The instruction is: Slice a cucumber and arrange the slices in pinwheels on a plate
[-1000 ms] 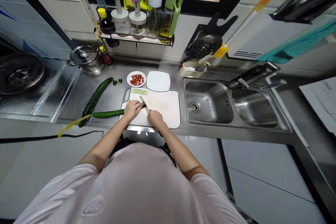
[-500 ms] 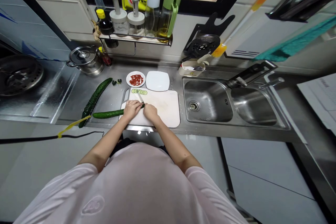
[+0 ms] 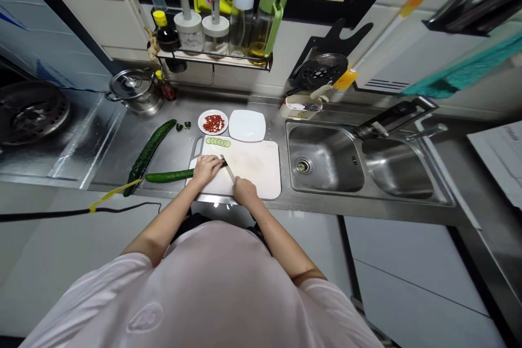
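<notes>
My left hand [image 3: 206, 169] presses a cucumber [image 3: 169, 176] down on the white cutting board [image 3: 261, 168], its fingers wrapped over the right end. Much of the cucumber sticks out to the left, past the board. In my right hand [image 3: 245, 191] is a knife [image 3: 229, 167], its handle hidden in the fist. The blade points up and left, with its tip close to the cucumber's cut end. A row of overlapping cucumber slices [image 3: 218, 142] lies along the board's upper left edge.
A second cucumber [image 3: 150, 148] lies on the counter at left, near two dark green end pieces [image 3: 187, 125]. Behind the board stand a plate of chopped red pieces [image 3: 213, 123] and a white square plate [image 3: 247, 125]. The sink [image 3: 326, 157] is at right, a lidded pot [image 3: 134, 91] at back left.
My right hand has drawn the knife back toward me and to the right, away from the slices. The left hand stays on the cucumber. The whole view has shifted slightly.
</notes>
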A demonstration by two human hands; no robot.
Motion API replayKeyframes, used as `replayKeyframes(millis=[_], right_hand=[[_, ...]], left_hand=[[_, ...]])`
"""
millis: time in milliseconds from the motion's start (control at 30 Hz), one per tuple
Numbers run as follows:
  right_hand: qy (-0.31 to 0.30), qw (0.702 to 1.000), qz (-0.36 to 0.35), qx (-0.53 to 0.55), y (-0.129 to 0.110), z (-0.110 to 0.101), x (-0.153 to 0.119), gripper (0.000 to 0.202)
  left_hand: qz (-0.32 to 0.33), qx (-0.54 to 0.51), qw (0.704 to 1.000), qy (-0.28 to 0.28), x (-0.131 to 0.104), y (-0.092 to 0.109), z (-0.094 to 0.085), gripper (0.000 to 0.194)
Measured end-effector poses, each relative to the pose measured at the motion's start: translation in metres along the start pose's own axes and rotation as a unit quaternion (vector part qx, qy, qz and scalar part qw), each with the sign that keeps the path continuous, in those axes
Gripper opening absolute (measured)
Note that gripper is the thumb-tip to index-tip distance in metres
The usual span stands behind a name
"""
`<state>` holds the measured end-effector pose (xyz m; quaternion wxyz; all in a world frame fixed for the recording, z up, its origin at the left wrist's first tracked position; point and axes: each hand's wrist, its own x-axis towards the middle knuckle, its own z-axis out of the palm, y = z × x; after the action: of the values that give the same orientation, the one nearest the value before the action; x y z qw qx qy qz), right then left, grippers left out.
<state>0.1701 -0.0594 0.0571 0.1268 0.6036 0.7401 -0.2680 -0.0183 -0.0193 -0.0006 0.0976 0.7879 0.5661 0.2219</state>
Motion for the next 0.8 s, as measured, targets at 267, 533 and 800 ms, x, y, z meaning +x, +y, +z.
replayKeyframes(millis=[267, 533, 800], right_hand=[[0.005, 1.0, -0.005, 0.011, -0.008, -0.004, 0.014, 0.027], [0.025, 0.999, -0.02, 0.019, -0.017, -0.007, 0.037, 0.03], [0.026, 1.0, -0.007, 0.012, -0.011, 0.001, 0.023, 0.028]], left_hand=[[0.003, 0.0, 1.0, 0.007, 0.0, -0.001, 0.002, 0.028], [0.002, 0.0, 1.0, 0.007, 0.0, -0.001, 0.002, 0.028], [0.0, 0.0, 1.0, 0.006, 0.0, 0.0, 0.0, 0.029]])
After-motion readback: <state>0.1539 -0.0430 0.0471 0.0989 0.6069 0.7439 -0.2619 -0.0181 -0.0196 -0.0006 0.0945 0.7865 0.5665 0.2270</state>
